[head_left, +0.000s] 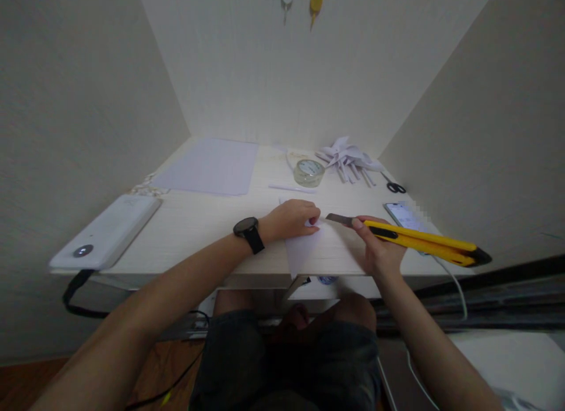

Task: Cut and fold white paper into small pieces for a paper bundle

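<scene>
My left hand (293, 216), with a black watch on the wrist, is closed on a folded piece of white paper (302, 249) near the front edge of the table. Part of that paper lies hidden under the hand, and its pointed lower end reaches the edge. In my right hand (380, 249) is a yellow utility knife (410, 237), its blade extended and pointing left. The blade tip sits just right of my left fingertips, close to the paper; whether they touch I cannot tell.
A clear tape roll (308, 173) and a rolled paper stick (292, 188) lie behind my hands. Paper pinwheels (346, 158) are piled at the back right, near black scissors (396, 188) and a phone (404, 215). White sheets (209, 166) and a white device (106, 231) lie left.
</scene>
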Tool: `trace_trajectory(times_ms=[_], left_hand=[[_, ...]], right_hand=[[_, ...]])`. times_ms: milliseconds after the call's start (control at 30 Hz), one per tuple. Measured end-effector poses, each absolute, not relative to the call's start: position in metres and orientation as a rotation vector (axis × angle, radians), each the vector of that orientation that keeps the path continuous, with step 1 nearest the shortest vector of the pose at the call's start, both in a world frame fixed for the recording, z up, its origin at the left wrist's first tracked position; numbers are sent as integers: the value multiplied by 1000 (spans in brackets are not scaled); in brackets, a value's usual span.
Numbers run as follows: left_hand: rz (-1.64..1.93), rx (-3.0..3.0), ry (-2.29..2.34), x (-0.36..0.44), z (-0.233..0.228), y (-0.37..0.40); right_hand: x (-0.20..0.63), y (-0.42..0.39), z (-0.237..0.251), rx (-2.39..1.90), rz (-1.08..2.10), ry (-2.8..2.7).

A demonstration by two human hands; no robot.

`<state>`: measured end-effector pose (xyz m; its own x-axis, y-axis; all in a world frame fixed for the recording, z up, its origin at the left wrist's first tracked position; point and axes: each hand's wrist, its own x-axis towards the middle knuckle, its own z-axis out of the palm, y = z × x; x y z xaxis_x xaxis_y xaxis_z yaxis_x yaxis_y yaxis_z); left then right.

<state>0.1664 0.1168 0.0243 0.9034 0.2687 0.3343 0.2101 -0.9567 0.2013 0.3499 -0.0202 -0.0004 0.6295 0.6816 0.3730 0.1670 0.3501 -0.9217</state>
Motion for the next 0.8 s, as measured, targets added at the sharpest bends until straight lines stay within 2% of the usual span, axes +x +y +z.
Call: trace_trajectory(times_ms=[100, 233, 567, 800], left_hand=[[557, 2895, 350, 169, 22, 117], [589, 2876, 306, 169, 19, 118], [569, 2988, 342, 168, 23, 113], [591, 2850, 306, 166, 22, 116]], right_hand=[[355, -24, 1, -1285, 293, -1011], [356, -25, 6, -1352, 322, -1115], [357, -13, -7, -1198, 306, -886], [360, -13, -9, -1226, 262, -889]])
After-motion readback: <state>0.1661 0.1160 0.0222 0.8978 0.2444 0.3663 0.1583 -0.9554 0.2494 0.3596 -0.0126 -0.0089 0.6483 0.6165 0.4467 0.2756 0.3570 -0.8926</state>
